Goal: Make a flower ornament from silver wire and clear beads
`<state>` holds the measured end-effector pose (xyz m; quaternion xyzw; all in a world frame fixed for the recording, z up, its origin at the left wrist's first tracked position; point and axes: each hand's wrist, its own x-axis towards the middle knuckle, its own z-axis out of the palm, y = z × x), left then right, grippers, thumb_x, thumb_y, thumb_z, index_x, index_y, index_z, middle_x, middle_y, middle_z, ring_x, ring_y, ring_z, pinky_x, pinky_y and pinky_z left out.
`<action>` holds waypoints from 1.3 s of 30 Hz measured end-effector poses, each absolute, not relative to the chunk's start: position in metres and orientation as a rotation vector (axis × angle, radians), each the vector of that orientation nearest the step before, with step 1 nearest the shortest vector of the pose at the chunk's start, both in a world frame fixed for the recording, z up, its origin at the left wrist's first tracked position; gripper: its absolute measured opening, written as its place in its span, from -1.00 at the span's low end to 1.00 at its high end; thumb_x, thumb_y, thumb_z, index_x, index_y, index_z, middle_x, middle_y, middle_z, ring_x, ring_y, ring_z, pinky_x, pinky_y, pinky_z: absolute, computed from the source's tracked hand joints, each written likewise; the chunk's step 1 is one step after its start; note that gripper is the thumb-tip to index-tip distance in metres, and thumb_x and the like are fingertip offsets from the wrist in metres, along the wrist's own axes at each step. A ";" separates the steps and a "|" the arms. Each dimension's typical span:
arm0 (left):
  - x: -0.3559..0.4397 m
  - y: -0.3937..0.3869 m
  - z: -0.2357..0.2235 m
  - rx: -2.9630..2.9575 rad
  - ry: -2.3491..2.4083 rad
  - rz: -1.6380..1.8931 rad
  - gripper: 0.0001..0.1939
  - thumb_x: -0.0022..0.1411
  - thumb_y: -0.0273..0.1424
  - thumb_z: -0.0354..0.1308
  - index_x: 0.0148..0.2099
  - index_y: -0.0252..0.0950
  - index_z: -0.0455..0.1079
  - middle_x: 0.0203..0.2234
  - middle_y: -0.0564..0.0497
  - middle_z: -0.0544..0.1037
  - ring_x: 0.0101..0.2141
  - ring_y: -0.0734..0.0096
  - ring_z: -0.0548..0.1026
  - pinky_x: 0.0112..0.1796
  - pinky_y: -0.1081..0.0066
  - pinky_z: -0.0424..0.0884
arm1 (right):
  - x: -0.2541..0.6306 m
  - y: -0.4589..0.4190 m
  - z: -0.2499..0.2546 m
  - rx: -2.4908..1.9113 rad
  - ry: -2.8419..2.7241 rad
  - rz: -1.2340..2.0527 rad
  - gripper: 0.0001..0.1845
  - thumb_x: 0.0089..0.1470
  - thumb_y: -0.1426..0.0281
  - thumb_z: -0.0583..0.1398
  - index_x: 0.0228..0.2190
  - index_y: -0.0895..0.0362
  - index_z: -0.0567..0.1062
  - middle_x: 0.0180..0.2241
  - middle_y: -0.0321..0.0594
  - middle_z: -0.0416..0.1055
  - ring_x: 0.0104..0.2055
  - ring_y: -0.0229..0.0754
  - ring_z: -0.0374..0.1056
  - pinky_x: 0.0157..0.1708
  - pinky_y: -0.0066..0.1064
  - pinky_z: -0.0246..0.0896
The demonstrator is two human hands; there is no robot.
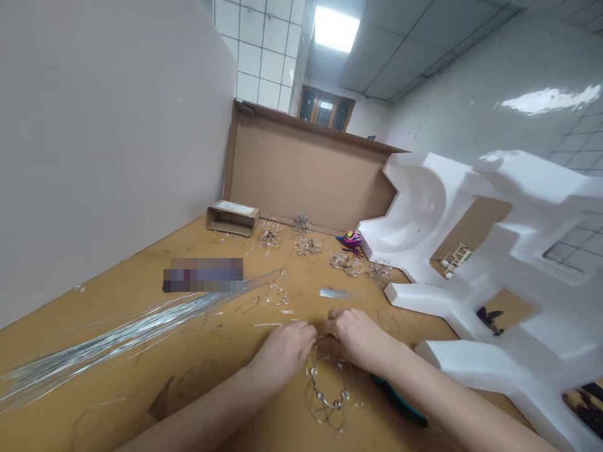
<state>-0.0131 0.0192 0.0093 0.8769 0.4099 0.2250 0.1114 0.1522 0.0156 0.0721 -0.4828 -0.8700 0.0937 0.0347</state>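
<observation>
My left hand (288,345) and my right hand (352,334) are close together, fingers pinched at the top of a beaded wire ring (321,397). The ring is made of thin looped wire with several clear round beads along its lower curve. Its upper end, between my fingertips, is mostly hidden. Partly covered by my right forearm lie teal-handled pliers (402,405). Ahead of my hands are short wire pieces (287,312), a small bundle of cut wire (333,293) and a loose beaded wire (277,294).
A long bundle of straight wires (141,329) stretches across the left side. Several beaded wire pieces (308,245) stand farther back, beside a small open cardboard box (233,218) and a colourful ball-shaped object (352,238). White foam packaging (452,301) borders the right.
</observation>
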 end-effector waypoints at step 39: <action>-0.014 0.027 0.012 1.169 0.576 0.661 -0.73 0.01 -0.26 0.18 -0.38 -0.33 0.22 -0.53 0.04 0.50 -0.60 0.53 0.46 -0.60 0.55 0.33 | 0.170 0.010 0.050 -1.377 -1.690 1.517 -0.66 -0.22 0.18 0.27 -0.51 0.22 0.42 -0.60 -0.33 0.36 -0.65 -0.42 0.26 -0.67 -0.58 0.18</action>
